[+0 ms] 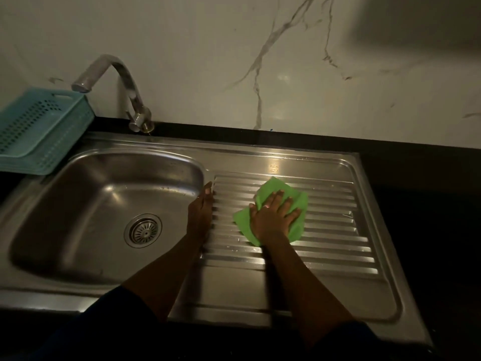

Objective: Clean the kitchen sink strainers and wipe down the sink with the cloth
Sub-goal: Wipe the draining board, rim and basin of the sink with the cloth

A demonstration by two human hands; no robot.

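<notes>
Both hands on sink drainboard. R hand flat, fingers spread, pressing green cloth; L hand fingers straight, holding nothing, w/ strainer in basin.

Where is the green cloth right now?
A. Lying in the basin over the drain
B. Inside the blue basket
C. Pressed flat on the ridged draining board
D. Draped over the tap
C: the right hand lies flat on the green cloth, which is spread on the ridged draining board beside the basin.
</notes>
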